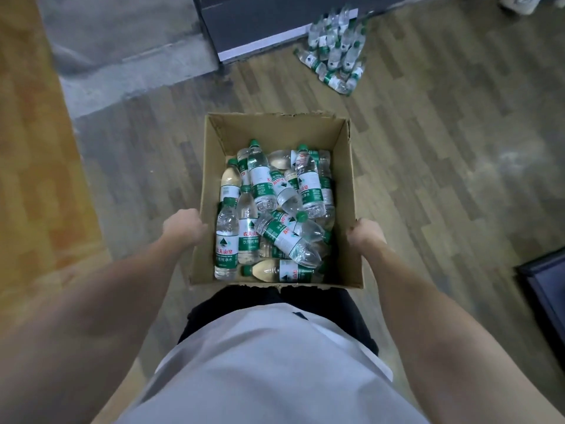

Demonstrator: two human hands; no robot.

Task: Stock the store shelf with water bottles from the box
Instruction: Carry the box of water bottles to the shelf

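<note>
Two hands were seen in the head view, one at each side of an open cardboard box that was held up in front of the body. The left hand was pressed to the box's left wall, its fingers curled out of sight under or round the wall; the grip was clamped on the cardboard. The right hand was set against the right wall in the same way, its fingers hidden behind the wall's edge and closed on the box.

Between the two hands, inside the box, a jumble of water bottles was piled, lying at all angles, with green caps and green-and-white labels. One bottle stood nearly upright just inside the wall from the left hand; another lay slanted across the heap, nearer the right hand. A bottle with yellowish content was laid flat along the near wall, closest to the body.

Far beyond the fingers, on the wooden floor, a second cluster of bottles was gathered, some upright and some toppled, beside the base of a dark shelf unit. Well off to the right of the right hand, a dark-framed object was seen at the frame's edge. Below the box, a light shirt and dark trousers were visible.
</note>
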